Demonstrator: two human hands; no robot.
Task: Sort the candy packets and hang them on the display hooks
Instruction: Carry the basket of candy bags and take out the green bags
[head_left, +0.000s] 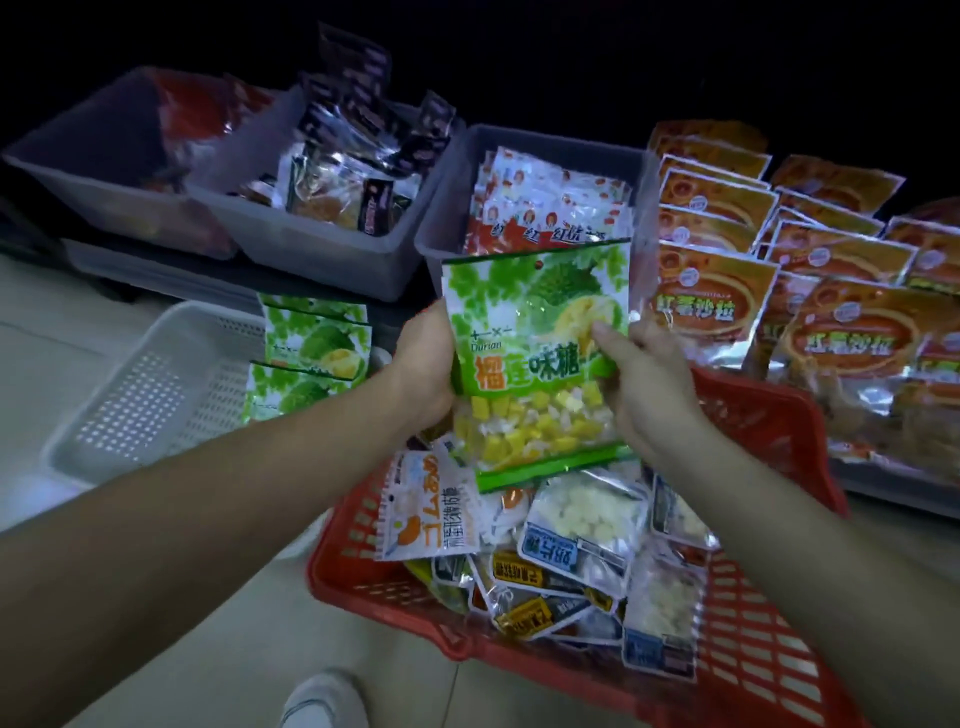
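A green durian candy packet (535, 332) with yellow and white sweets stands upright above the red basket (753, 639). My left hand (423, 364) grips its left edge and my right hand (641, 384) pinches its right edge, thumb on the front. Several mixed candy packets (571, 551) fill the red basket below. More green durian packets (311, 353) lie stacked at the left, beside a white basket (156, 395). No display hooks are in view.
Three grey bins stand behind: one with red packets (119, 150), one with dark mixed packets (332, 197), one with red-and-white packets (545, 208). Orange packets (779, 291) lie in rows at the right. A white shoe (322, 701) shows on the tiled floor.
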